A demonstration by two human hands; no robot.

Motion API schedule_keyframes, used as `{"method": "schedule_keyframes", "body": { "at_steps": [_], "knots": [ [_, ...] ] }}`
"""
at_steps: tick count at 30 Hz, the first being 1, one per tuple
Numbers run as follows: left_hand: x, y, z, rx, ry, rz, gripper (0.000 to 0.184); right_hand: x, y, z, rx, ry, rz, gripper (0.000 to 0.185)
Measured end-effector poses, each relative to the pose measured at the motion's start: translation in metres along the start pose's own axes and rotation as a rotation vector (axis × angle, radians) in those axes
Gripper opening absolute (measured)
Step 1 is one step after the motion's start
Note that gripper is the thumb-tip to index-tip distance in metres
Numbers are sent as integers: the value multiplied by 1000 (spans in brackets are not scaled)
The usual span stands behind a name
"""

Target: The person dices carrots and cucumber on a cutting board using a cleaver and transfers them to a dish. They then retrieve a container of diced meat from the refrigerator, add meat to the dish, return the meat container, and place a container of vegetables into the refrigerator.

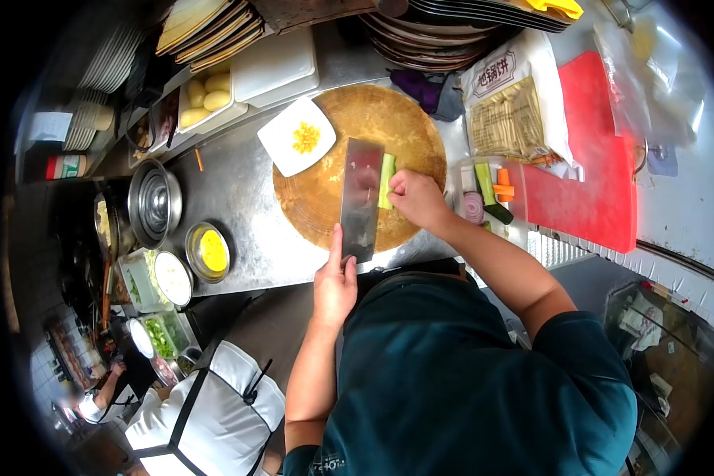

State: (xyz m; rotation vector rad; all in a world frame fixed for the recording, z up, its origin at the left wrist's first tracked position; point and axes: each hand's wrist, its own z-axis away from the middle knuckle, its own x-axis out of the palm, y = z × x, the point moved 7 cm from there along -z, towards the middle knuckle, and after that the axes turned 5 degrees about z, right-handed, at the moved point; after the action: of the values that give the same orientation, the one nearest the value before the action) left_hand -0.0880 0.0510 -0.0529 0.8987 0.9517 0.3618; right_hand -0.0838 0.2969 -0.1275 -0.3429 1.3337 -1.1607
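My left hand (335, 287) is closed round the handle of a wide cleaver (362, 194), index finger stretched along it. The blade lies over the round wooden chopping board (309, 208), just left of a pale green cucumber piece (387, 176). Bent fingers of my right hand (414, 195) grip the cucumber's right side, with their tips partly hidden. On the board's upper left edge rests a white square plate (274, 136) holding small diced orange-yellow bits (305, 137).
Right of the board stands a clear container (457, 181) with cucumber, carrot and onion pieces, then a red cutting board (587, 170) and a printed bag (504, 103). Metal bowls (155, 203) stand left. A person in white (206, 412) is at lower left.
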Motion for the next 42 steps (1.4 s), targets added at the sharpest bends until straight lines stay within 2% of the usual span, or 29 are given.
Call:
{"method": "schedule_keyframes", "body": {
  "at_steps": [6,21,30,36,39,42],
  "knots": [
    [-2,17,3,82,56,-45,76,1,2,0,3,3,2,21],
    [12,20,-7,79,79,-197,75,2,3,-1,10,-2,-13,18],
    [14,8,-34,59,13,4,78,2,3,0,13,13,-26,18],
    [18,-6,-46,-60,-57,146,79,5,7,-1,-3,31,-55,19],
    [14,-1,-48,67,-4,106,77,5,5,0,0,26,-49,20],
    [16,9,-42,-27,-56,73,77,-3,-7,3,-14,-13,31,26]
  ]
}}
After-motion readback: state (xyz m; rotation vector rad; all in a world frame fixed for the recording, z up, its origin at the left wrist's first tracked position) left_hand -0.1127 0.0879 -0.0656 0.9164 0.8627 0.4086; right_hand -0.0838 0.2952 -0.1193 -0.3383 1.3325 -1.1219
